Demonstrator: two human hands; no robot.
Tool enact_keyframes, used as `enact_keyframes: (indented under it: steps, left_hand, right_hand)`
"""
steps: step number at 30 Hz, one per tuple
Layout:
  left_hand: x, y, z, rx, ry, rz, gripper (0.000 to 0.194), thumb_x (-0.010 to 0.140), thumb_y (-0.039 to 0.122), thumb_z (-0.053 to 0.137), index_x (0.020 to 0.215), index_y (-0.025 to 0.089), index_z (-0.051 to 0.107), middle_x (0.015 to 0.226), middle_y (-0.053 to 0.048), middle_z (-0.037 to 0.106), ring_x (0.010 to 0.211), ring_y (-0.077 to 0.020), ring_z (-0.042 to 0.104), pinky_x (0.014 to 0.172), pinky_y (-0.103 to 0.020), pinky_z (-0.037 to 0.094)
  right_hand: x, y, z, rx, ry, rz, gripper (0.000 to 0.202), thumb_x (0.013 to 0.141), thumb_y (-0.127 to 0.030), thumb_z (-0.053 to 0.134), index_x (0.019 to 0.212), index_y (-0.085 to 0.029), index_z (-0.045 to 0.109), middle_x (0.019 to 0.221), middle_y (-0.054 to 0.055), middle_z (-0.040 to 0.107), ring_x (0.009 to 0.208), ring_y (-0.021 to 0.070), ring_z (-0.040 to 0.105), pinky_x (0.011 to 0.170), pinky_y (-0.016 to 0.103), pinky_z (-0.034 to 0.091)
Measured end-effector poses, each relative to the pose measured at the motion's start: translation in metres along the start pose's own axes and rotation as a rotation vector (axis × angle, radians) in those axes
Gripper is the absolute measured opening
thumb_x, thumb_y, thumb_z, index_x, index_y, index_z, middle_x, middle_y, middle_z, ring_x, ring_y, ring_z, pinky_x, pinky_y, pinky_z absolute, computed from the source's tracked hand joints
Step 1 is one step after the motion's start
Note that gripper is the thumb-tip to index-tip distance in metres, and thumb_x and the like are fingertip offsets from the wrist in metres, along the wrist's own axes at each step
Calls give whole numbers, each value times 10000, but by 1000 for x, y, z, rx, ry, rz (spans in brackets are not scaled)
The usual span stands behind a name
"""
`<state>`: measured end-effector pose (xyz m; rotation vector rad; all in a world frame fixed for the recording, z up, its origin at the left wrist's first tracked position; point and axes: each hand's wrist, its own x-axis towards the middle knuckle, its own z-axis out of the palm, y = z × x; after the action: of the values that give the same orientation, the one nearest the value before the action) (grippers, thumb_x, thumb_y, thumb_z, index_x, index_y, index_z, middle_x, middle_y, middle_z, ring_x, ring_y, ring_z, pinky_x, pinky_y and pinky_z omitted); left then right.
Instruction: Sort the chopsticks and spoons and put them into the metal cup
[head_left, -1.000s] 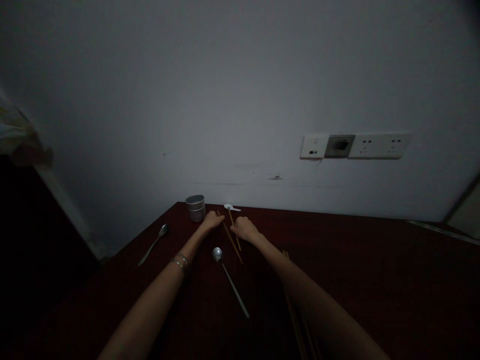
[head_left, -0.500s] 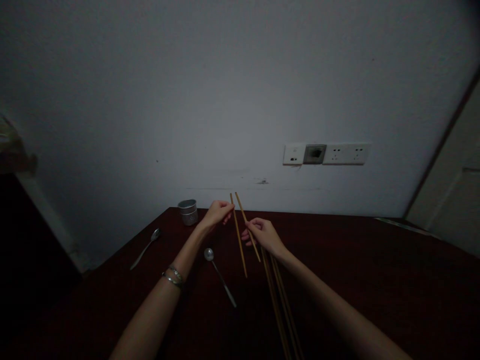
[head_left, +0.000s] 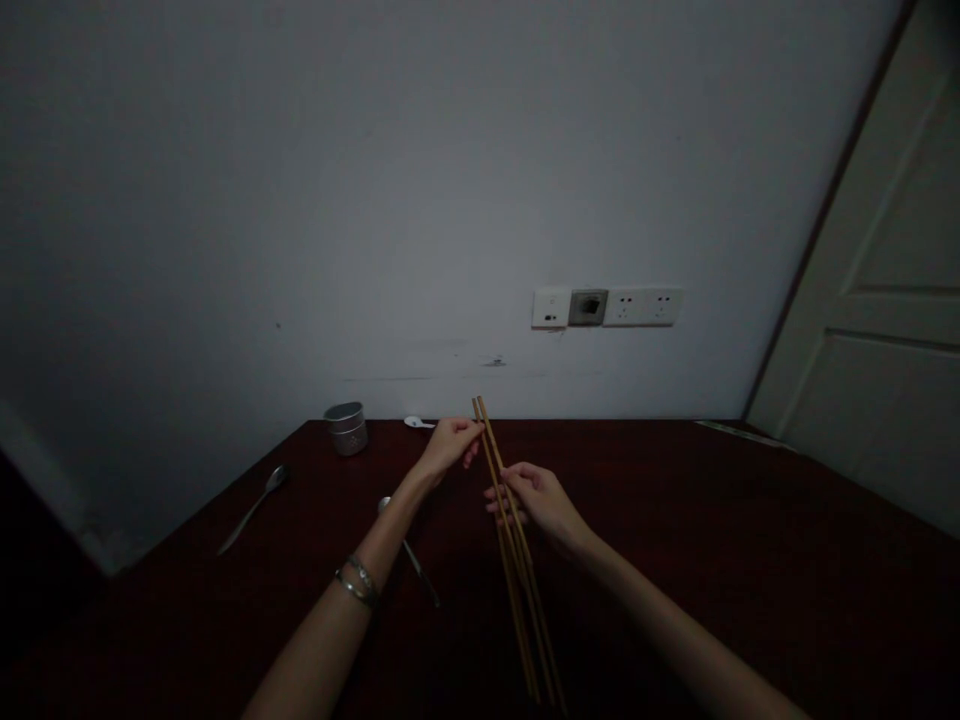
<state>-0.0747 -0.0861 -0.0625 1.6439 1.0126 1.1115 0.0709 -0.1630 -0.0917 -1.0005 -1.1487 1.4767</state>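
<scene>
My left hand (head_left: 454, 445) pinches one wooden chopstick (head_left: 491, 462) near its upper end. A second chopstick (head_left: 492, 436) is gripped by my right hand (head_left: 541, 500), thumb against fingers. The two chopsticks lean side by side, their top ends almost level and close together. Below my right hand several more chopsticks (head_left: 517, 622) lie lengthwise on the table, partly behind the held ones. A long-handled metal spoon (head_left: 421, 574) rests left of them, its bowl partly covered by my left forearm.
On the dark red table (head_left: 660, 560), a metal cup (head_left: 346, 430) stands at the back left. Another metal spoon (head_left: 251, 513) lies near the left edge. A white spoon (head_left: 417, 423) is by the wall, beneath a row of sockets (head_left: 607, 308). A door (head_left: 885, 330) is at right.
The two held chopsticks have come together, from apart to nearly touching. The view has shifted right, so more of the door shows. The white spoon behind my left hand is now visible.
</scene>
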Motion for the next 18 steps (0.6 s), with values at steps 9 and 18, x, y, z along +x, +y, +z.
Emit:
enact_keyframes:
  steps: [9, 18]
  left_hand:
    - [-4, -10, 10, -88, 17, -19, 290, 752, 375, 516, 591, 133, 505, 454, 35, 499, 322, -48, 413, 323, -163, 337]
    - [-7, -13, 17, -253, 71, -66, 319, 699, 430, 601, 683, 120, 531, 525, 9, 534, 398, -70, 506, 338, -150, 364]
  right_hand:
    - [-1, -2, 1, 11, -23, 29, 177, 795, -308, 552, 773, -145, 487, 694, 65, 670, 557, 140, 645, 486, 248, 532]
    - [3, 4, -4, 17, -11, 41, 150, 805, -274, 534, 853, -134, 510, 689, 61, 661, 544, 135, 640, 497, 252, 535]
